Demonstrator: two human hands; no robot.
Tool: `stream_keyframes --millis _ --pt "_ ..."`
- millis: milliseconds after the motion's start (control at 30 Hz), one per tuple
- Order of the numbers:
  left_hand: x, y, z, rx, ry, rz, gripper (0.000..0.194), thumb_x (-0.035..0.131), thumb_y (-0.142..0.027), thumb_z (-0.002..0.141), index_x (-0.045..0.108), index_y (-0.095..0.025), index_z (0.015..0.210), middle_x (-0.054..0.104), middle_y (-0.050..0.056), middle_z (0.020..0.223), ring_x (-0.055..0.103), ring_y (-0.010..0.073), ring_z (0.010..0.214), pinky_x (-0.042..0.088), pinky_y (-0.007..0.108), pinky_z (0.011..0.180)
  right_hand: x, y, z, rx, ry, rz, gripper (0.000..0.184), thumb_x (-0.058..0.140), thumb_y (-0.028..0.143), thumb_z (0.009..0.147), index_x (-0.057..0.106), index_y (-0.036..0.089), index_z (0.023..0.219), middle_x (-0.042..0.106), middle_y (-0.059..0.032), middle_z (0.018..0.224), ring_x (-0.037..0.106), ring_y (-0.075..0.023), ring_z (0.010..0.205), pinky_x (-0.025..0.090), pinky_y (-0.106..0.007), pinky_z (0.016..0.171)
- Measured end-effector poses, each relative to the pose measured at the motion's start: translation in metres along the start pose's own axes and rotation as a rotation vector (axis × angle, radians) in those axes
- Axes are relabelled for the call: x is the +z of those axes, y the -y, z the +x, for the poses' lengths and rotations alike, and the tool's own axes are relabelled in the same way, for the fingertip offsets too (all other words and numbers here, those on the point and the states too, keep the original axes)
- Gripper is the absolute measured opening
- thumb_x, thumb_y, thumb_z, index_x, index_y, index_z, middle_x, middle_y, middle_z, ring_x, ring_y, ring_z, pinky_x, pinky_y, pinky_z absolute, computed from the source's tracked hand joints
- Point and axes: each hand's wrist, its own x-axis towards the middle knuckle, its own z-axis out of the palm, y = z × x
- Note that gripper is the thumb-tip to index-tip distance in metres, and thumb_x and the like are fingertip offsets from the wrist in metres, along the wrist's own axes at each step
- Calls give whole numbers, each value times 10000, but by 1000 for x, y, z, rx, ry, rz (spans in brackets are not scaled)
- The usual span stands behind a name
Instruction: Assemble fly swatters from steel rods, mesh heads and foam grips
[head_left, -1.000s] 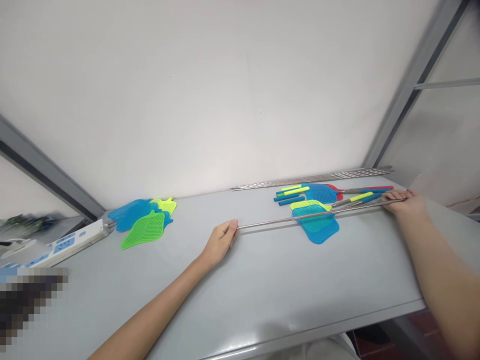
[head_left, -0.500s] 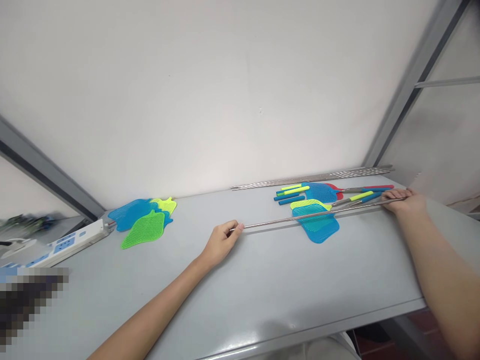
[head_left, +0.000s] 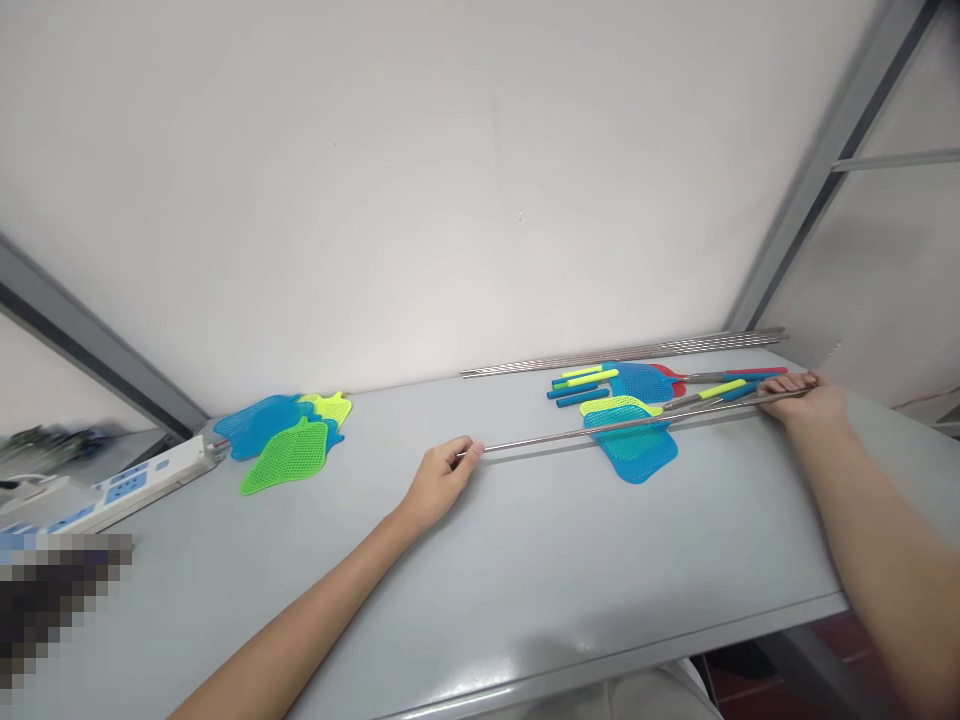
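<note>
A long thin metal rod (head_left: 540, 438) stretches between my two hands above the grey table. Its left end is pinched by my left hand (head_left: 448, 476), fingers closed. Near the rod's other end, my right hand (head_left: 801, 398) is wrapped round it. Under the rod lie a blue fly swatter head (head_left: 641, 462) and a yellow-green one (head_left: 616, 406) overlapping it. Behind them rests another blue swatter head (head_left: 643, 383) with red showing at its edge. Several short blue and yellow-green handle tubes (head_left: 583, 396) sit beside these swatters.
Several metal rods (head_left: 622, 354) lie along the wall at the back of the table (head_left: 570, 560). To the left are loose blue, yellow and green (head_left: 289, 458) swatter heads. A white power strip (head_left: 161, 470) lies at the left edge, and metal posts (head_left: 817, 190) stand at both sides.
The view has shifted very slightly. Both hands keep hold of the rod in nearly the same place, and nothing else has visibly moved.
</note>
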Motion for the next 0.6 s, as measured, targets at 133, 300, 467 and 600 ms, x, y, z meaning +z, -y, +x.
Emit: stream_keyframes --millis 133,300,467,600 --pt "0 1 0 1 -7 -15 404 370 -464 856 324 -185 568 352 -56 475 337 86 475 272 217 480 2 -2 -3 5 5 -5 243 241 119 829 185 173 599 150 66 466 169 -54 340 201 -183 321" --pt "-1 0 0 -5 -8 -27 410 374 -471 853 324 -184 565 342 -58 468 325 84 468 270 214 473 3 -3 -4 4 2 -5 226 242 113 811 183 173 601 152 64 468 176 -56 344 204 -182 319" --pt "-1 1 0 -11 -8 -35 415 374 -480 853 324 -183 566 339 -59 470 321 83 469 273 212 474 3 -4 -3 1 -5 -2 217 272 103 788 184 175 603 164 63 455 173 -56 344 201 -184 319" --pt "-1 2 1 -20 -9 -35 418 371 -487 856 322 -183 571 333 -62 468 324 83 467 273 211 477 4 -5 -3 1 -14 -7 207 270 90 773 187 176 604 169 64 451 169 -56 341 195 -182 317"
